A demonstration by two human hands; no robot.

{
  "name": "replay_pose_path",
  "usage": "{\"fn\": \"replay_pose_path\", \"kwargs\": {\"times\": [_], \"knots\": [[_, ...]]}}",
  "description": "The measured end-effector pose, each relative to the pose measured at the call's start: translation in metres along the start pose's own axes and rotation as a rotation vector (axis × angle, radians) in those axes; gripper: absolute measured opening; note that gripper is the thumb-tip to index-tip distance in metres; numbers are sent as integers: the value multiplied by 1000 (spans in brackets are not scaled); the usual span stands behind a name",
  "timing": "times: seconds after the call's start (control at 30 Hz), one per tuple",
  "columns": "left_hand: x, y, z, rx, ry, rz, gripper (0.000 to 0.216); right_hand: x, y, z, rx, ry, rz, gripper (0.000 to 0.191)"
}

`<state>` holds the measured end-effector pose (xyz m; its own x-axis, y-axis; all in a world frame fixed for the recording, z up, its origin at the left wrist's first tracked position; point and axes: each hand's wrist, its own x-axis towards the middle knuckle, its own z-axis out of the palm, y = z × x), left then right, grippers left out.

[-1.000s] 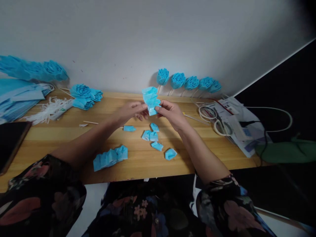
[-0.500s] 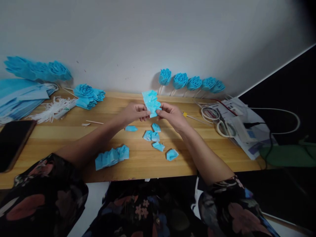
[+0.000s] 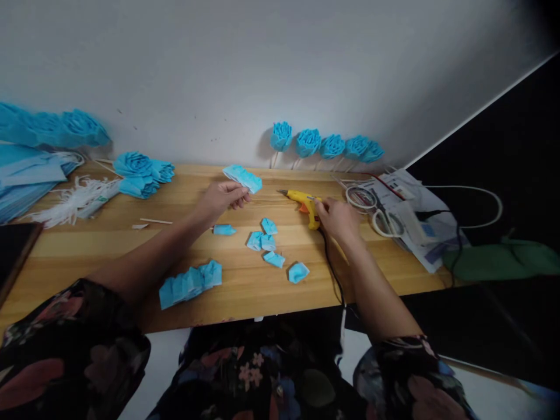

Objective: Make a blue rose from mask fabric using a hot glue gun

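Observation:
My left hand (image 3: pixel 224 195) pinches a folded light-blue strip (image 3: pixel 244 177) at its lower edge and holds it above the table. A yellow glue gun (image 3: pixel 301 198) with an orange trigger has its nozzle pointing left. My right hand (image 3: pixel 339 219) has its fingers closed at the rear of the gun, where the glue stick enters; the exact grip is partly hidden. Between and below my hands lie several small folded blue petals (image 3: pixel 261 240), with one more petal (image 3: pixel 298 272) nearer the front edge. A pleated blue strip (image 3: pixel 191 284) rests at the front left.
Blue rosettes on sticks (image 3: pixel 308 143) lean along the wall, and more blue flowers (image 3: pixel 142 174) lie left. Blue mask sheets (image 3: pixel 28 178), white loops (image 3: pixel 76 198) and a dark phone (image 3: pixel 15 254) fill the left end. Scissors (image 3: pixel 387 221), tape (image 3: pixel 361 197) and papers (image 3: pixel 420 248) sit right. A black cord (image 3: pixel 335 271) hangs over the front edge.
My right hand has let go of the strip and moved right to the glue gun, which now shows. My left hand has carried the strip left. The view has shifted slightly.

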<state>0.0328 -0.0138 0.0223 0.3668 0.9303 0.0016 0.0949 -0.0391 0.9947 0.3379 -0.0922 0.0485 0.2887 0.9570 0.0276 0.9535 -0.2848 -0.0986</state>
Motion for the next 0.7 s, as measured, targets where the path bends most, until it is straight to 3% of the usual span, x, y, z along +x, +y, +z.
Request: {"fn": "replay_pose_path", "kwargs": {"times": [0.13,0.27,0.37,0.53,0.63,0.7], "knots": [[0,1,-2,3,38,14,33,-2,-5,3,-57,-92,18,54],[1,0,-2,2,44,40,32,4,-1,15,82,-120,-13,32],[2,-1,0,-5,47,74,35,10,5,24,346,-79,-43,22],[1,2,1,-31,32,124,36,7,5,19,1022,35,-128,43],[1,3,0,-36,22,158,37,-1,-3,3,1187,219,-193,45],[1,3,-1,-40,18,176,37,-4,-9,-6,1223,221,-215,41]]}}
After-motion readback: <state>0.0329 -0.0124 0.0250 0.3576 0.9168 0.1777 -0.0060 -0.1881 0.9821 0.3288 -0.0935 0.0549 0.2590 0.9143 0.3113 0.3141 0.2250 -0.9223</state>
